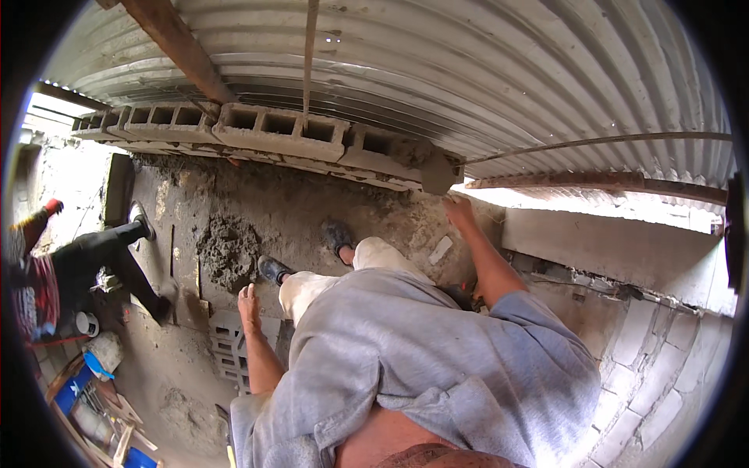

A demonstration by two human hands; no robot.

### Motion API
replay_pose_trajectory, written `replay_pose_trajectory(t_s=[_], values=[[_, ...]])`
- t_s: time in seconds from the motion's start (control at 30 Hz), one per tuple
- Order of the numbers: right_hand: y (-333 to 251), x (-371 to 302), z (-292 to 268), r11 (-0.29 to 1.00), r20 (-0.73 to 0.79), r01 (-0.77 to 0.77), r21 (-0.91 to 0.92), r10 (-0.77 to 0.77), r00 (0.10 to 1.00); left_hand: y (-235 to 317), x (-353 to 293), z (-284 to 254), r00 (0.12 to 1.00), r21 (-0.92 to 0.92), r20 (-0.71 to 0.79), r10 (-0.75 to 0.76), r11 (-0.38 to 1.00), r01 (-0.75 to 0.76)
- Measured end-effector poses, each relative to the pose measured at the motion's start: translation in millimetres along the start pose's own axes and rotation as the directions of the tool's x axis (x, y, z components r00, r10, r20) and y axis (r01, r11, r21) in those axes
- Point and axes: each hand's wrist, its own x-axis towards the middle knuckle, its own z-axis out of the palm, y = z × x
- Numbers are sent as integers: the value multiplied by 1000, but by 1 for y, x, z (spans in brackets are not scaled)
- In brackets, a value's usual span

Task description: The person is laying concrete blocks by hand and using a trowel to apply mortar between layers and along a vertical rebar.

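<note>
My right hand (459, 210) is raised at the right end of a low block wall, its fingers closed around what looks like the handle of a trowel (437, 175). The grey blade rests against or just over the end of the wall's top course. Wet mortar (407, 150) lies on the block beside it. My left hand (248, 309) hangs low at my side with nothing seen in it, fingers loosely bent and apart. Below that hand stand hollow concrete blocks (226, 349). A mortar heap (227, 251) lies on the floor ahead of my left hand.
Hollow blocks (265, 129) form the wall ahead, under a corrugated metal sheet (468, 70). A wooden post (183, 47) slants down to it. At far left, another person (86, 269) stands near tools and a blue container (72, 388). A concrete beam (608, 248) runs along the right.
</note>
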Motion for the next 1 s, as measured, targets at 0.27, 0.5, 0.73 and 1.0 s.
replay_pose_trajectory(t_s=[0.27,0.5,0.73,1.0], values=[[-58,16,31,793,-83,259,-551,-362,929,-90,14,11,963,127,134,-232,968,215],[-97,-1,10,537,20,358,-764,-535,844,-117,-2,10,988,91,64,-139,987,133],[-61,-38,1,897,28,189,-399,-194,981,-61,-2,3,972,-19,162,-172,984,177],[22,-36,0,942,-121,30,-335,-75,990,-46,61,-9,922,505,268,280,774,-382]])
